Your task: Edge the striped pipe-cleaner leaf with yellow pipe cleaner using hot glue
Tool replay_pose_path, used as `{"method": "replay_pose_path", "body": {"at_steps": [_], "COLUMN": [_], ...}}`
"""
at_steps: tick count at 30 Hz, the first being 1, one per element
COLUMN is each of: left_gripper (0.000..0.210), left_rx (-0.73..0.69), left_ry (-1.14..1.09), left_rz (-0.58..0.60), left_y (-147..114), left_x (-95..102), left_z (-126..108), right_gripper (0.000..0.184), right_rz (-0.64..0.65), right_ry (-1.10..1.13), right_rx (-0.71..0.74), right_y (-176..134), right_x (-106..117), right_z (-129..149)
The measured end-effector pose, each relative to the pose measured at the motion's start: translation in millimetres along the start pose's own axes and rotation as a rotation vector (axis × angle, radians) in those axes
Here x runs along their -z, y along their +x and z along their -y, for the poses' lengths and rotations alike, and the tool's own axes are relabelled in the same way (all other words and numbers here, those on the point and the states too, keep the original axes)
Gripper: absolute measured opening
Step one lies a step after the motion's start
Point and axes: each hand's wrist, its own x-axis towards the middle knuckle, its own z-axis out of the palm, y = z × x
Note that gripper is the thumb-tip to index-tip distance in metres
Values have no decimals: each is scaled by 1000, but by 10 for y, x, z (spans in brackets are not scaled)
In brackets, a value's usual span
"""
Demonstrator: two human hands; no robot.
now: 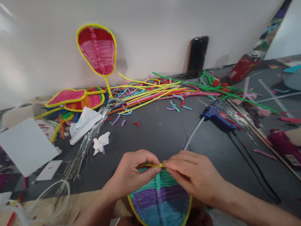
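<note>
An oval piece [173,197] made of rows of teal, purple and blue pipe cleaners, with a raised strip down its middle, is held over my lap. A yellow pipe cleaner [146,165] runs around its edge. My left hand [135,171] pinches this yellow edging at the top between thumb and forefinger. Close beside it, my right hand [194,173] grips the same edging near the centre, its fingertips almost touching the left ones. The hands cover parts of the upper rim.
A pink and red yellow-rimmed piece [97,53] stands against the wall, left of a phone [197,56]. Loose pipe cleaners [150,91] lie along the back. A blue glue gun [217,117] rests at right, its black cord trailing forward. Silver wires [85,146] and white paper [85,124] are left.
</note>
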Motion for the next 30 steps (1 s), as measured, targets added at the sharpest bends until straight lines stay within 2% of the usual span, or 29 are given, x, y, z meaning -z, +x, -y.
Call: {"method": "replay_pose_path", "body": {"at_steps": [6, 14, 18, 20, 23, 26, 30], "left_gripper": [5, 11, 13, 11, 10, 14, 18], "left_rx": [-11, -231, -273, -199, 54, 266, 398], "left_ry": [45, 255, 242, 214, 165, 80, 4], "left_rz": [11, -41, -42, -28, 10, 122, 250], "left_y": [-14, -14, -14, -23, -18, 31, 131], "left_x": [31, 51, 39, 49, 86, 131, 174], "left_z": [-26, -29, -23, -44, -116, -200, -258], "right_gripper": [18, 16, 18, 18, 18, 18, 19], "right_rz": [-27, -24, -26, -35, -35, -36, -27], "right_ry": [-10, 24, 37, 35, 20, -15, -45], "right_rx": [4, -7, -11, -11, -8, 22, 54], "right_y": [-18, -16, -16, -18, -20, -19, -8], "right_x": [-56, -41, -47, -49, -50, -52, -55], "right_z": [-1, 16, 13, 15, 24, 42, 73]}}
